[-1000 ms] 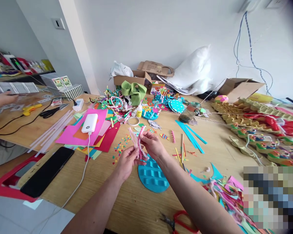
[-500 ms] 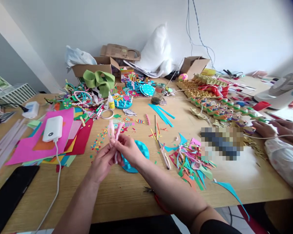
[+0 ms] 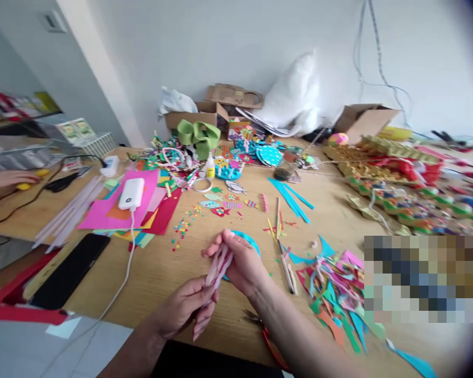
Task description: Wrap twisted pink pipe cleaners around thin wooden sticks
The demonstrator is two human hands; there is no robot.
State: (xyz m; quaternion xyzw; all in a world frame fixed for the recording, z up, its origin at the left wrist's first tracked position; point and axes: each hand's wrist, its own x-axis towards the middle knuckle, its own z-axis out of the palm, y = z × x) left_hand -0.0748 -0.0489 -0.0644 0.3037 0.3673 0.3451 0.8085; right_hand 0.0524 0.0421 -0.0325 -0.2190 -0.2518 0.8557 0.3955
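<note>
Wooden bench along a pale wall; left, a lighter pillar edge and switch plate; below, pale floor.

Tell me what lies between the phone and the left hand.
Head view: the white cable crosses bare wooden table between phone and left hand.

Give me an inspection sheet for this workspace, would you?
Surface: wooden table; blue disc lies partly hidden behind the right hand.
Work: pale pink strands, stretched between both hands.
Clutter: paper scraps heaped at right; fish cutouts beyond the hands; red-handled cutters by the right forearm.
Hands: the left hand grips the strands' near end, the right the far end.
Cables: white cable runs from the power bank past the table edge.
Surroundings: white bag by the wall; another person's hand at far left.
</note>
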